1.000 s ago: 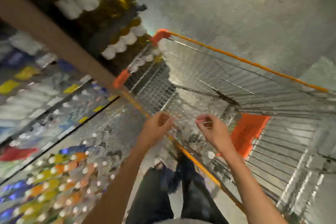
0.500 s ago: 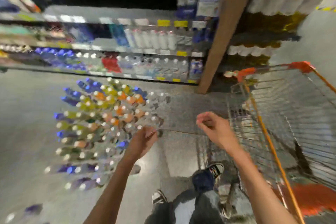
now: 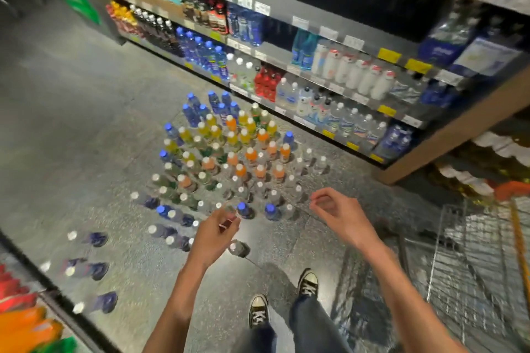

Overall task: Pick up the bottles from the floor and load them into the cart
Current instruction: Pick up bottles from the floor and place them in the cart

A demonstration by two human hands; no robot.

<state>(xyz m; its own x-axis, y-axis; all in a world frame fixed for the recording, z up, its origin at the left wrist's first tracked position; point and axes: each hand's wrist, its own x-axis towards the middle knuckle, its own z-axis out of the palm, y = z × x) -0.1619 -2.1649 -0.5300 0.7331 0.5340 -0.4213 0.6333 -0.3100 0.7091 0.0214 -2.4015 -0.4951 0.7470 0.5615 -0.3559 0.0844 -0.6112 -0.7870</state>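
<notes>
Bottles back in view, both hands empty over them.

Bottles (image 3: pixel 229 157) stand upright in a dense cluster on the floor (image 3: pixel 86 123), clear and blue-capped ones nearest, orange and yellow at about 12 o'clock. A second ago the view looked down into the cart (image 3: pixel 473 266) with both hands over its basket; now it has swung to the floor and the cart sits at 3 o'clock, wire side just in frame. Left hand (image 3: pixel 215 235) hangs loosely curled, holding nothing, just above a clear bottle (image 3: pixel 237 248); right hand (image 3: pixel 337 213) is likewise relaxed and empty, above the front row. Judging by this, one drop-off is done and the next pickup is starting. Stocked shelves (image 3: pixel 315 71) line the far side from 11 to 2 o'clock.
</notes>
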